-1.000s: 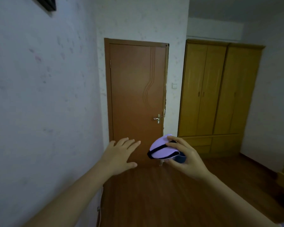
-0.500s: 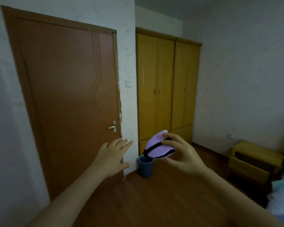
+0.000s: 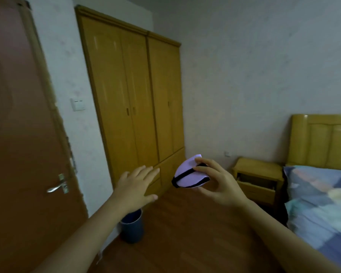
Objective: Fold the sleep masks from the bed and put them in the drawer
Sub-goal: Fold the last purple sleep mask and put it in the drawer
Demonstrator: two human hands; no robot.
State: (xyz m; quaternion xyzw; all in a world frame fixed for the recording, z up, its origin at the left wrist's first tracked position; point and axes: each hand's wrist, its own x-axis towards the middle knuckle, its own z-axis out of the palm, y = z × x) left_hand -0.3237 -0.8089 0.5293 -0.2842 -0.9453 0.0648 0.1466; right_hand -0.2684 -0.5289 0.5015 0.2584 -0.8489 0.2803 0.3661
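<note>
Right hand (image 3: 220,184) pinches folded lilac sleep mask (image 3: 189,177) in mid-air; left hand (image 3: 136,186) spread flat, empty. Step judged: carrying to storage. Nightstand drawer (image 3: 256,187) stands ajar beside bed (image 3: 321,205); next: reach it, drop mask inside.

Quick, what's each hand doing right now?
Left hand: open, fingers spread, holding nothing.
Right hand: closed on the folded purple sleep mask.
</note>
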